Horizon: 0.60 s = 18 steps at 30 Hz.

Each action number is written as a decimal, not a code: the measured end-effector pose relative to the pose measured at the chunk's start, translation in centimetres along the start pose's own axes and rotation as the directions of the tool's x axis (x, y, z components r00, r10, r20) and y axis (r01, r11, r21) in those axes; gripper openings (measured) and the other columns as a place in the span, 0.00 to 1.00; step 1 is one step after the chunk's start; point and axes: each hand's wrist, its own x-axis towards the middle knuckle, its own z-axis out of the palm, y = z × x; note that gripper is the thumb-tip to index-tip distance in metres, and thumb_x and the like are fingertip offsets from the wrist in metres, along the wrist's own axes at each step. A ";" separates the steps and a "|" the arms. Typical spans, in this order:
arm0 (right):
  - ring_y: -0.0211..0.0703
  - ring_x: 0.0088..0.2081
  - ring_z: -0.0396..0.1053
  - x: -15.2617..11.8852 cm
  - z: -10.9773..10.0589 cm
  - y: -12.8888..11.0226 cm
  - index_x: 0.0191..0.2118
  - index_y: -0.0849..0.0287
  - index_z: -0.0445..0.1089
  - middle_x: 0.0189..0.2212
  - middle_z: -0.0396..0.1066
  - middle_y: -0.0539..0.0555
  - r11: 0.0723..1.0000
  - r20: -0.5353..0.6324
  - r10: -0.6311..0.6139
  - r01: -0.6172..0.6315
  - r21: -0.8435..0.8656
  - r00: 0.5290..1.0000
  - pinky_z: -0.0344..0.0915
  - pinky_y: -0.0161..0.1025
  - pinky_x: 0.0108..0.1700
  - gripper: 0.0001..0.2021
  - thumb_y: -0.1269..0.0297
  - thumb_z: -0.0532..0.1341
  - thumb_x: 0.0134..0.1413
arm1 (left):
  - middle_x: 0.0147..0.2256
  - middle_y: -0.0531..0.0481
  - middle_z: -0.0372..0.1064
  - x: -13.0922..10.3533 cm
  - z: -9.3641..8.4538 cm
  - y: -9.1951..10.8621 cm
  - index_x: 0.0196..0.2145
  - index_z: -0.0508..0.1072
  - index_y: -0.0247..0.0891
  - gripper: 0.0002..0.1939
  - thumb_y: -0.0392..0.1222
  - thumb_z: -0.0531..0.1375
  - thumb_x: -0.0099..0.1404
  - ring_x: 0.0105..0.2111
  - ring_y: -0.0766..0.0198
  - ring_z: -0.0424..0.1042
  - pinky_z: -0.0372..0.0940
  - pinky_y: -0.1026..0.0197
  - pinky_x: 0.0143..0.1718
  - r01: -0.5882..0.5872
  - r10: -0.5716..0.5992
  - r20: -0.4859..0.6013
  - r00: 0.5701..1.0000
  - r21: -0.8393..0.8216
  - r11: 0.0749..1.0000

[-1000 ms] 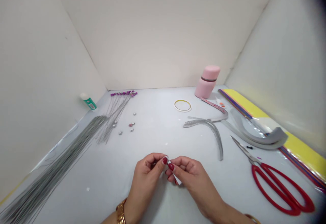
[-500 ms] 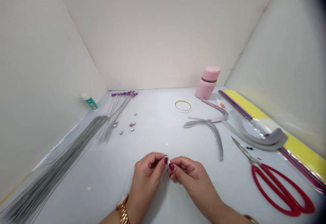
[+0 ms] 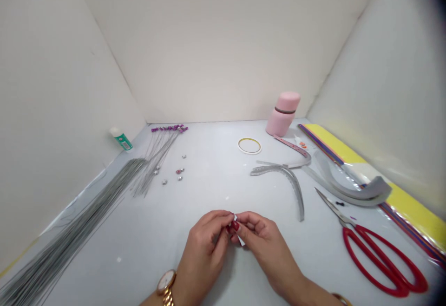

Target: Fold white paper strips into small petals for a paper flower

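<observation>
In the head view, the left hand (image 3: 205, 245) and right hand (image 3: 266, 248) meet over the near part of the white table (image 3: 195, 204). Their fingertips are pinched closed on a small white strip (image 3: 241, 240), which pokes out above and below the fingers; how much of it each hand grips is hard to tell. A gold watch (image 3: 166, 282) circles the left wrist. Well to the left lies a bundle of grey wires (image 3: 80, 222), with purple-tipped stems (image 3: 169, 129) beyond. Small silver pieces (image 3: 164, 182) are scattered nearby. To the right lie red-handled scissors (image 3: 378, 250), blades slightly apart, and curved grey strips (image 3: 294, 180). A pink bottle (image 3: 282, 114) stands farther back, behind a tape roll (image 3: 249, 146).
</observation>
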 end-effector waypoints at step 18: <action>0.33 0.22 0.63 0.3 -0.2 -0.3 0.27 0.63 0.69 0.20 0.69 0.50 0.998 0.075 0.064 -0.064 0.005 0.995 0.56 0.30 0.25 0.07 0.65 0.60 0.49 | 0.28 0.49 0.69 0.9 -1.0 -0.2 0.31 0.72 0.35 0.06 0.37 0.55 0.61 0.29 0.65 0.69 0.63 0.64 0.32 0.268 -0.264 0.053 0.963 -0.287 0.919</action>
